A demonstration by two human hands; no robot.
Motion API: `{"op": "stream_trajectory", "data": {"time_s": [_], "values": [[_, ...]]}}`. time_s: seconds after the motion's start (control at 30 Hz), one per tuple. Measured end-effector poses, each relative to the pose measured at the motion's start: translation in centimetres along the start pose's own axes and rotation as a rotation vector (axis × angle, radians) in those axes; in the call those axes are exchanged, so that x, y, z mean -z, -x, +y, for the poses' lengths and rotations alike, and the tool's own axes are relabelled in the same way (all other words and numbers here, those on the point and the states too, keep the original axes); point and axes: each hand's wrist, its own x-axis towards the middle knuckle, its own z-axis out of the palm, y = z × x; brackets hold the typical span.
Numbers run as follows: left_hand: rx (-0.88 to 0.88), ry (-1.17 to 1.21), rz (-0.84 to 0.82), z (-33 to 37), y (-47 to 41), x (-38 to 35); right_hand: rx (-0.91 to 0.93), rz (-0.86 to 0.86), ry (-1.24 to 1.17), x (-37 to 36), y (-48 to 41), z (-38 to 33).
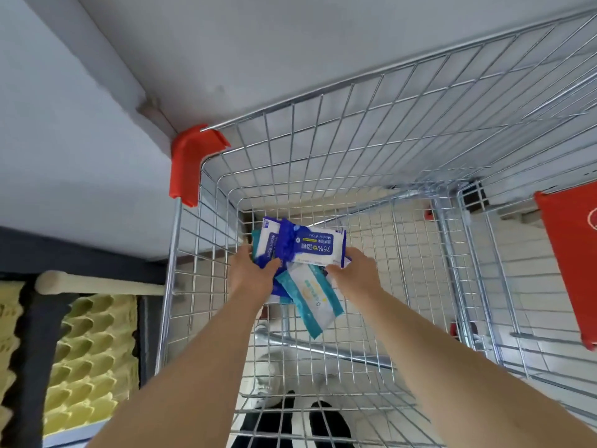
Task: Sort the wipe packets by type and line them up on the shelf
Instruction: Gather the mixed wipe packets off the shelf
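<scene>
Both my arms reach down into a wire shopping cart [323,163]. Several wipe packets lie bunched at its bottom. A blue-and-white alcohol wipe packet [315,247] marked 75% lies on top, with a second blue one [268,240] to its left. A teal-and-white packet [311,295] slants below them. My left hand [250,270] grips the left side of the bunch, thumb over the blue packets. My right hand [353,270] holds the right end of the top blue packet. Further packets under the hands are hidden.
The cart has a red plastic corner guard [190,163] at its left and a red child-seat flap [571,263] at the right. Left of the cart stand yellow egg cartons [90,354] on a dark shelf, with a pale wooden rod [97,282] above them. Grey wall behind.
</scene>
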Motion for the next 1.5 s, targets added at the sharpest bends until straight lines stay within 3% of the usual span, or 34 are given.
{"op": "stream_trajectory", "data": {"time_s": [0.23, 0.47, 0.67, 0.9, 1.17, 1.27, 1.5], "values": [[-0.233, -0.375, 0.049, 5.7, 7.8, 5.2, 0.403, -0.085, 0.365, 5.3, 7.2, -5.4], [-0.504, -0.511, 0.301, 13.5, 22.0, 17.4, 0.884, -0.063, 0.610, 13.3, 21.1, -17.1], [-0.611, -0.477, 0.636, 14.7, 33.5, 29.6, 1.270, 0.016, 0.606, 16.4, 34.2, -25.2], [-0.622, -0.445, 0.945, 10.2, 44.3, 42.8, 1.632, 0.110, 0.479, 12.5, 48.7, -32.7], [-0.523, -0.484, 1.166, -0.9, 51.1, 58.8, 1.809, 0.158, 0.291, 0.8, 64.8, -38.4], [-0.445, -0.476, 1.106, -4.6, 51.9, 64.2, 1.809, 0.147, 0.288, -3.7, 68.6, -40.5], [-0.369, -0.505, 0.979, -8.7, 47.6, 73.2, 1.604, 0.102, 0.498, -11.8, 70.2, -45.8]]}}
